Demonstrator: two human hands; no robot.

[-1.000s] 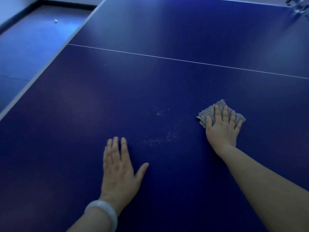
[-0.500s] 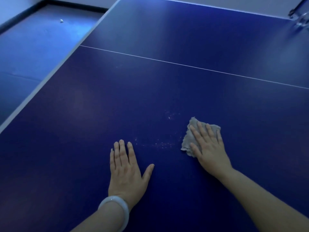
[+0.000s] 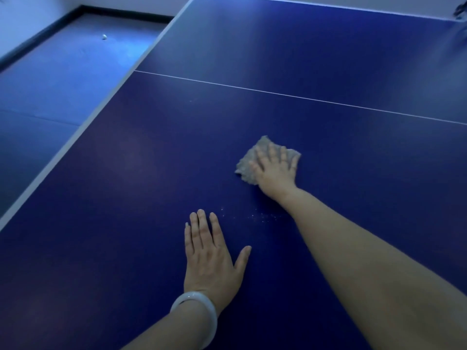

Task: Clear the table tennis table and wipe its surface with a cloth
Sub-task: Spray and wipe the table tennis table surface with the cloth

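Dim bluish light fills the room, where a blue floor (image 3: 50, 79) runs to a pale wall (image 3: 30, 11) edged by a dark skirting board (image 3: 38, 37), a small white ball (image 3: 104, 37) lying near it.

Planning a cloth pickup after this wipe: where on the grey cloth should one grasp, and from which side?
Judging by its pose, pinch the cloth at its bare left corner, coming from the left and above. It lies flat on the table; the right hand presses flat over its right part, so only the left and far edges show free.
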